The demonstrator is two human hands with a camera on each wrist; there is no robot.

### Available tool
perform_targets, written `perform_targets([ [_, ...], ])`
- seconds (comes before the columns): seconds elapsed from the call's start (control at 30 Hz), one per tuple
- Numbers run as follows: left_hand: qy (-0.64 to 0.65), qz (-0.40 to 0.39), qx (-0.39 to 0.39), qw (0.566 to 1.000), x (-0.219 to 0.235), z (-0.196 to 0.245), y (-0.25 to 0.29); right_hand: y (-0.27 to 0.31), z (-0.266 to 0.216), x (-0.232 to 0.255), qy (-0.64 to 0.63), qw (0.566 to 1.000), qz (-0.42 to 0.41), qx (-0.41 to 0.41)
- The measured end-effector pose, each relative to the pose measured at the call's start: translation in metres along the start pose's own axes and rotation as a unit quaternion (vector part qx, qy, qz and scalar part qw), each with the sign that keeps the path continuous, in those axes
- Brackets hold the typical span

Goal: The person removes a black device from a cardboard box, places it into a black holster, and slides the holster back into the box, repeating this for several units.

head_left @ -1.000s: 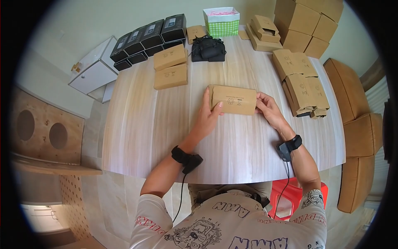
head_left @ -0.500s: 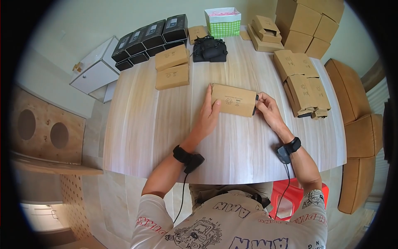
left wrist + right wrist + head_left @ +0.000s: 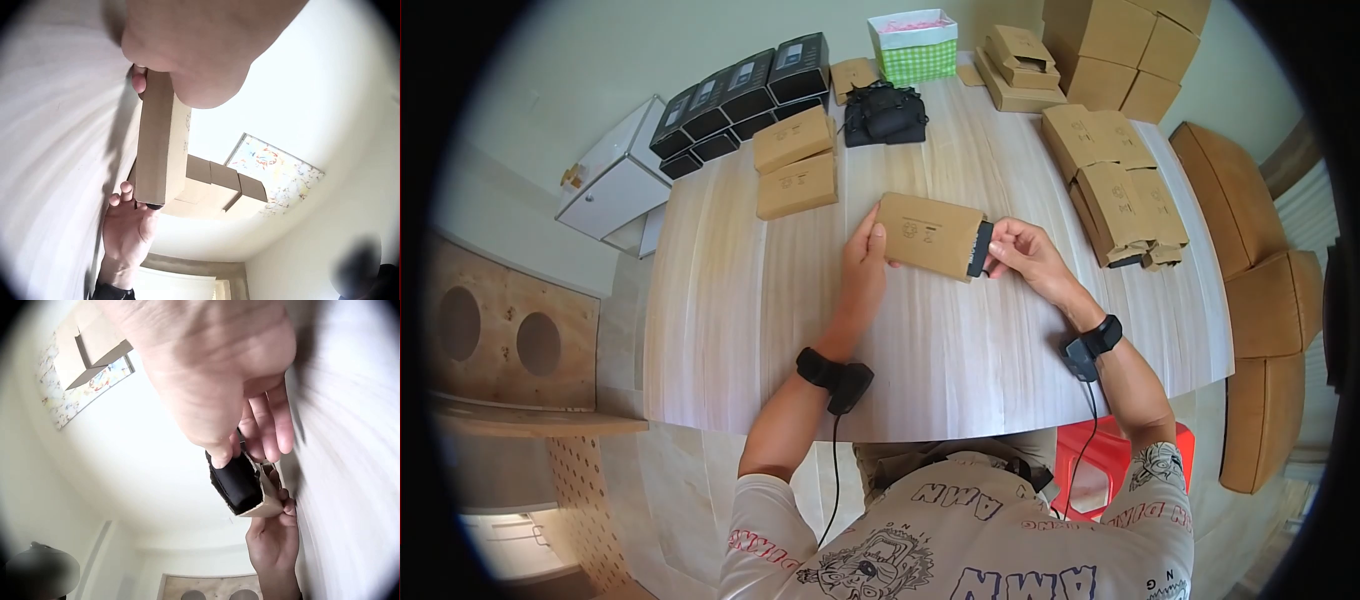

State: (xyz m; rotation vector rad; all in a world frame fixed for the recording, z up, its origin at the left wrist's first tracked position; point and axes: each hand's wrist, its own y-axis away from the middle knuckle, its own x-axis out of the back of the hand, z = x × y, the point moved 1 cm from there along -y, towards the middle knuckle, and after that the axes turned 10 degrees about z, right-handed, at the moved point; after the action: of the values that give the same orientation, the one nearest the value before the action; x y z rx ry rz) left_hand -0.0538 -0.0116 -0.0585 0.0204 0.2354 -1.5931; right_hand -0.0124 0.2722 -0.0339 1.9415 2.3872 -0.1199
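A small brown cardboard box [image 3: 930,235] with printed marks is held over the middle of the table [image 3: 940,350]. My left hand [image 3: 863,262] grips its left end, thumb on top and fingers underneath. From the box's right end sticks out a black object [image 3: 979,250] with light lettering along its edge. The thumb and fingertips of my right hand [image 3: 1032,265] pinch this object at its outer side. In the right wrist view the black object [image 3: 240,484] sits within the torn-looking open end of the box; the rest of it is hidden inside.
Two similar boxes [image 3: 797,185] lie at the left, with stacked black boxes [image 3: 750,80] behind. A black bag [image 3: 885,115] and a green checked container [image 3: 915,52] stand at the back. More brown boxes [image 3: 1115,190] sit at the right, below larger cartons [image 3: 1100,40].
The black object has come out of the box's right end, where only cardboard showed before. The box and left hand have shifted left in the view; the right hand has moved slightly left.
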Motion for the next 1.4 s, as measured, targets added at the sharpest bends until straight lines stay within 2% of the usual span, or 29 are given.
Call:
perform_targets([
  [0.23,-0.022,0.003,0.006,1.0,0.001,0.0,-0.001,0.003,-0.003,-0.008,-0.018,0.999,0.032,-0.004],
  [0.6,-0.024,0.003,0.008,1.0,-0.002,0.002,-0.002,0.001,0.003,-0.005,0.051,0.998,0.039,-0.011],
  [0.77,-0.043,0.008,-0.005,0.999,-0.005,0.007,0.003,-0.001,0.004,0.0,0.034,0.998,0.041,-0.033],
  [0.83,-0.096,-0.006,-0.123,0.988,-0.006,0.006,0.001,0.0,0.002,-0.001,0.019,0.998,0.05,-0.038],
  [0.9,-0.089,-0.016,-0.14,0.986,-0.007,0.009,0.0,0.0,0.0,0.0,0.067,0.995,0.064,-0.025],
  [0.97,-0.081,-0.027,-0.156,0.984,-0.006,0.018,0.001,0.0,0.001,0.001,0.055,0.995,0.076,-0.032],
  [1.03,0.102,-0.06,0.026,0.993,-0.005,0.025,0.003,-0.001,0.002,0.004,0.044,0.994,0.09,-0.04],
  [1.07,0.102,-0.059,0.025,0.993,-0.004,0.028,0.003,-0.003,0.004,0.007,0.033,0.994,0.095,-0.044],
  [1.13,0.074,-0.123,0.041,0.989,-0.003,0.03,0.004,-0.005,0.007,0.008,0.023,0.994,0.1,-0.048],
  [1.23,0.073,-0.144,0.045,0.986,-0.008,0.035,0.007,-0.004,0.004,0.004,0.024,0.993,0.106,-0.052],
  [1.4,0.065,-0.178,0.038,0.981,-0.013,0.043,0.012,-0.001,0.001,0.003,0.121,0.99,0.073,-0.027],
])
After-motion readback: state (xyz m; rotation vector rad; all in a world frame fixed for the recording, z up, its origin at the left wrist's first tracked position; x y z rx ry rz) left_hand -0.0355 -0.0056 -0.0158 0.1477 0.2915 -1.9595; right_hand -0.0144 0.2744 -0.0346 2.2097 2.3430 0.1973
